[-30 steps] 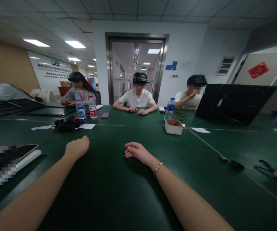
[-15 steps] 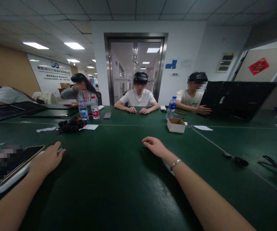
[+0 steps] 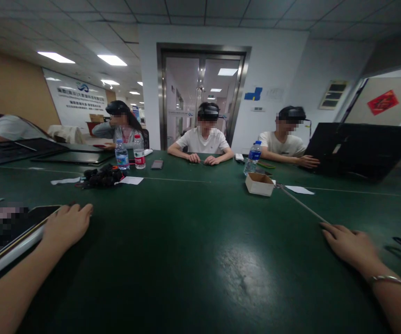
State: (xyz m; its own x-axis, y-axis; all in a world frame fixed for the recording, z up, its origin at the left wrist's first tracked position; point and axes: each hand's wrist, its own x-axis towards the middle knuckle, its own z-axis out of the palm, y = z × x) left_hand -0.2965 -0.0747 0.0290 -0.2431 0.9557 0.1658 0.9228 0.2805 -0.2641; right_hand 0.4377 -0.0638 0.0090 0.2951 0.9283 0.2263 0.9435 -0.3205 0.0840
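My left hand (image 3: 68,227) rests at the far end of a dark-screened phone (image 3: 16,236) that lies on a white object (image 3: 17,255). Its fingers curl downward, and whatever lies under them is hidden. Out to the right, my right hand (image 3: 352,248) is palm down low over the green table (image 3: 172,260). Its fingers stretch leftward, their tips beside the end of a thin grey cord (image 3: 305,208). Anything beneath that palm is covered. A silvery bracelet (image 3: 390,279) circles the right wrist.
A small open box (image 3: 259,188) and a tilted water bottle (image 3: 253,157) stand ahead right. Two bottles stand back left, near a black tangled bundle (image 3: 103,176) and white paper (image 3: 131,180). Several people sit around the table; one touches a large black panel (image 3: 364,148).
My right hand has swept from the middle to the right, over where small black items lay. My left fingers have settled lower, covering a small shiny thing. The view has shifted slightly.
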